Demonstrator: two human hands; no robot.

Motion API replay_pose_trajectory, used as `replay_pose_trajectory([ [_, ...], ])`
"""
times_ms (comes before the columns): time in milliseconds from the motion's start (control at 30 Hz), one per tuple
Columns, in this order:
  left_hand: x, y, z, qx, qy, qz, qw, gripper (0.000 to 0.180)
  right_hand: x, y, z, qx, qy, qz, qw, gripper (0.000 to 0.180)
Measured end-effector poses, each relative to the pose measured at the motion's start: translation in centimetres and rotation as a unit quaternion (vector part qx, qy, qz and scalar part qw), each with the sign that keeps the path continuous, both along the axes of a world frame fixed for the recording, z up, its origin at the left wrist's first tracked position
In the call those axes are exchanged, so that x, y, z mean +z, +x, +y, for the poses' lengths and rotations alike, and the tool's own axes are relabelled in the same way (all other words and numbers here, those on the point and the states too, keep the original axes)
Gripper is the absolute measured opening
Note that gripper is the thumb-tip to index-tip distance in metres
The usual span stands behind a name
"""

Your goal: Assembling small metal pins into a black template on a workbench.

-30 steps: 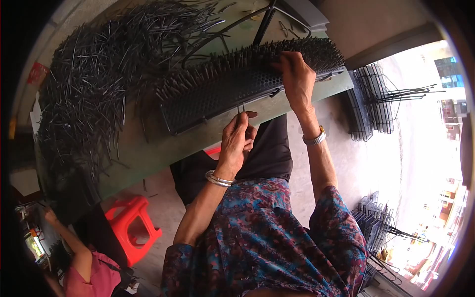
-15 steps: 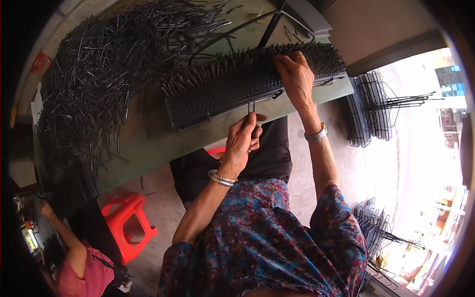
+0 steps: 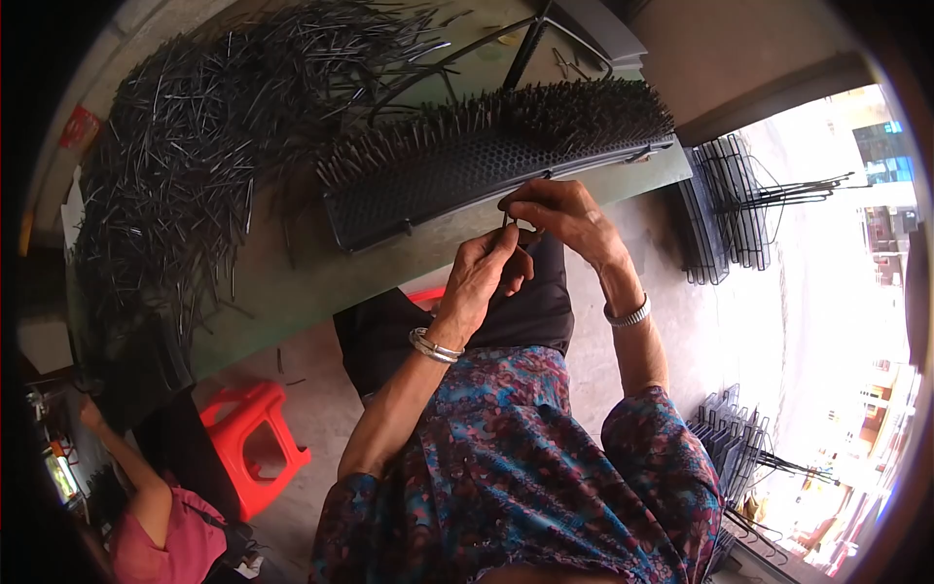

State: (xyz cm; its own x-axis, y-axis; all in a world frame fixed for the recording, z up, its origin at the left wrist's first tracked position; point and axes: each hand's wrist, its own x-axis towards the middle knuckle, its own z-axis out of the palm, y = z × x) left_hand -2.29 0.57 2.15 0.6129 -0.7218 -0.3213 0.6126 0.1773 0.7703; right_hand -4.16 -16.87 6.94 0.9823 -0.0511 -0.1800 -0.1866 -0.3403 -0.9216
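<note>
A long black perforated panel (image 3: 418, 192) lies on the table, with many thin black strips (image 3: 584, 112) standing up in its holes along the far part. My left hand (image 3: 482, 273) is closed in a pinch just off the table's near edge, gripping a few thin black strips whose tips poke up past the thumb. Thumb and fingertips of my right hand (image 3: 569, 219) close on the top of a thin black strip (image 3: 507, 220) right above the left hand. How many strips lie inside the left hand is hidden.
A big heap of loose black strips (image 3: 185, 146) covers the left of the green table (image 3: 292, 292). A red stool (image 3: 243, 448) stands below it. A co-worker in a pink top (image 3: 175, 540) sits lower left. Black wire racks (image 3: 735, 204) stand on the floor at right.
My right hand has come down from among the standing strips on the panel to the strips in my left hand. The left hand has shifted slightly right.
</note>
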Motion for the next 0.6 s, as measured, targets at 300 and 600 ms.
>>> replay_pose_trajectory([
  [300, 0.2, 0.3, 0.1, -0.094, -0.039, -0.015, 0.995, 0.046, 0.8, -1.9, 0.3, -0.061, 0.074, 0.011, 0.995, 0.020],
  [600, 7.5, 0.7, 1.0, 0.074, 0.183, -0.632, 0.750, 0.027, 0.2, 0.5, -3.0, -0.303, -0.181, -0.237, 0.905, 0.015],
])
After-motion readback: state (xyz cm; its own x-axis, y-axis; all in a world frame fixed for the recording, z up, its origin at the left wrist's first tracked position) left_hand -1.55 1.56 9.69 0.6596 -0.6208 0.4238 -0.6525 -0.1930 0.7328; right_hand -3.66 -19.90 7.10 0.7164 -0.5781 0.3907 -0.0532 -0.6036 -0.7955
